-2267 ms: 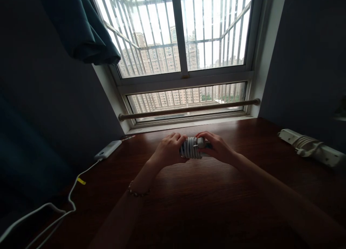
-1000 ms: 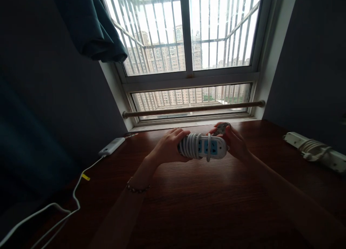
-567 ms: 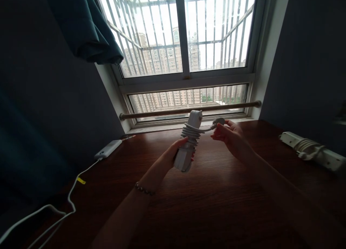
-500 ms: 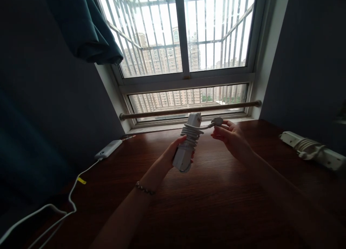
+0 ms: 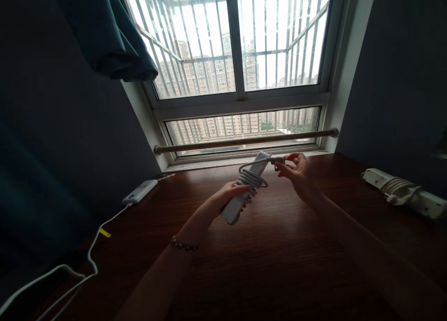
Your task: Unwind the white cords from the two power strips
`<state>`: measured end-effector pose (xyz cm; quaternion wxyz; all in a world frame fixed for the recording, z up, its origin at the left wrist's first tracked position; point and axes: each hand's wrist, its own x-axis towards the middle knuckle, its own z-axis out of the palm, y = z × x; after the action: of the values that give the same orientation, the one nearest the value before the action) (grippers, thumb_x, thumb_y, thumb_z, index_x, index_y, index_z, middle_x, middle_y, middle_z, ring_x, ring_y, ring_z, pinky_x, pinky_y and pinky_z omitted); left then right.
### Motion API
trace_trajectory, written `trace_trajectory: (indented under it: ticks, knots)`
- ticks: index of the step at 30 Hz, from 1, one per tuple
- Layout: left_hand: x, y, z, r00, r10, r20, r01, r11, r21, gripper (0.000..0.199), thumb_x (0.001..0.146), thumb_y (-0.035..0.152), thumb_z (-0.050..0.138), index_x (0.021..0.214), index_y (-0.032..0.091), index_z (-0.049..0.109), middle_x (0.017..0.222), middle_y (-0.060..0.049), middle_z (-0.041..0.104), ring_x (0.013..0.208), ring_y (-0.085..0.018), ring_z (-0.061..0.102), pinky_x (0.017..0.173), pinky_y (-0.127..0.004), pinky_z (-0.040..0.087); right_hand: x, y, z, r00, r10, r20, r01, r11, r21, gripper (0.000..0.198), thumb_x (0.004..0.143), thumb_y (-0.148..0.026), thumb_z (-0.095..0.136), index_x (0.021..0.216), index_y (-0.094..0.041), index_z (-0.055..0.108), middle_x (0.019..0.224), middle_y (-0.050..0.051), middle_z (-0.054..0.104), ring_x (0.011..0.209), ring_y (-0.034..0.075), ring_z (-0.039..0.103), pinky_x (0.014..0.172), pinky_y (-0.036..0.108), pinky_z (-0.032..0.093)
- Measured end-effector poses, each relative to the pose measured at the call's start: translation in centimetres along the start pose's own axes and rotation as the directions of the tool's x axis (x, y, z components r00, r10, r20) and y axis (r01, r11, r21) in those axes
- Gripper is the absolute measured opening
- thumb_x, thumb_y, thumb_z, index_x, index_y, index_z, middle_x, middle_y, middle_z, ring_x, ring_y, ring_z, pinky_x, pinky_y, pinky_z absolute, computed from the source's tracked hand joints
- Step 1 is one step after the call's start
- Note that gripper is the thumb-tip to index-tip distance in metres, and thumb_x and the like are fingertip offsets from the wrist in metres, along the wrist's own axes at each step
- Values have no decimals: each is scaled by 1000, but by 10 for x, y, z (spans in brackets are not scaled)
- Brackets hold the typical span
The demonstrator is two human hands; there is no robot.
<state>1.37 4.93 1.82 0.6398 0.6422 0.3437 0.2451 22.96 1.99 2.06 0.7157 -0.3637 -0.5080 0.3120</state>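
A white power strip (image 5: 232, 212) is held at a slant above the wooden surface, gripped around its lower half by my left hand (image 5: 228, 194). Its white cord (image 5: 252, 178) is wound in several loops about the middle of the strip, some of them loose on the right side. The cord's free end leads to a plug (image 5: 278, 161), pinched between the thumb and fingers of my right hand (image 5: 296, 169). The plug is close to the strip's upper end. My left palm and most of its fingers are hidden behind the strip.
A second power strip (image 5: 405, 193) with its cord wrapped round it lies at the right. To the left is a white device (image 5: 140, 192) with a white cable (image 5: 91, 251) and a yellow tag (image 5: 105, 232). Beyond the wooden surface (image 5: 272, 260), a rail (image 5: 244, 143) crosses the window.
The power strip has tilted further to the right and turned in my left hand. The plug has moved slightly down and left with my right hand, nearer the strip's top.
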Motion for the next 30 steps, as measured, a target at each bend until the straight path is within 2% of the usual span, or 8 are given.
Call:
trace_trajectory:
  ticks: [2,5,8,13,18,21,25,30]
  knots:
    - [-1,2,-2,979,165,-124,-122,947,296,50,60,44,65,99,14,55,85,-8,61,72,-18,57,66,-31,46,0,-5,-1,989,113,98,-120,990,69,45,60,-26,71,95,-18,44,86,3,55,66,10,54,55,22,43]
    - [-4,3,-9,836,498,-233,-117,575,810,62,56,50,66,106,16,50,92,-10,60,82,-25,55,71,-38,45,2,-11,-4,910,313,273,-332,943,25,45,60,-24,72,99,-15,51,81,3,55,64,8,49,54,18,40]
    - [-12,7,-16,720,690,-76,-16,126,992,63,58,37,67,114,17,45,105,-13,55,100,-32,46,92,-55,28,4,-15,-7,864,402,305,-374,916,-146,48,60,-31,72,103,-18,55,79,1,51,56,4,43,47,16,34]
    - [-20,14,-23,686,656,315,-58,-383,922,48,70,27,58,116,23,44,110,-8,55,108,-28,42,100,-59,-6,4,-19,-8,796,507,332,-267,785,-559,56,59,-47,69,106,-18,58,76,2,51,50,4,36,39,18,24]
    - [-22,13,-18,538,739,405,-23,-468,883,32,81,28,47,112,28,47,111,1,58,110,-22,43,99,-58,-15,-1,-12,-6,426,636,644,-286,769,-571,43,71,-47,59,99,-14,62,55,-3,38,44,3,27,37,18,14]
    - [-24,11,-9,481,760,438,31,-513,858,28,83,24,45,109,32,49,113,6,57,114,-21,40,98,-60,-16,-6,1,-3,332,612,718,-393,782,-485,37,67,-36,65,95,-13,61,55,-3,37,43,3,26,37,18,11]
    - [-25,11,2,458,819,345,123,-443,888,33,80,22,49,109,37,49,125,7,47,125,-26,25,97,-61,-13,-17,20,7,401,570,717,-491,795,-358,33,60,-30,69,87,-11,61,58,-2,43,44,3,29,38,18,12]
    - [-21,14,-1,446,861,-246,169,189,967,75,66,19,62,131,18,24,140,-14,19,128,-35,9,100,-59,6,-34,26,26,612,482,627,-520,843,-140,36,62,-31,67,93,-14,58,74,3,54,48,4,34,40,19,13]
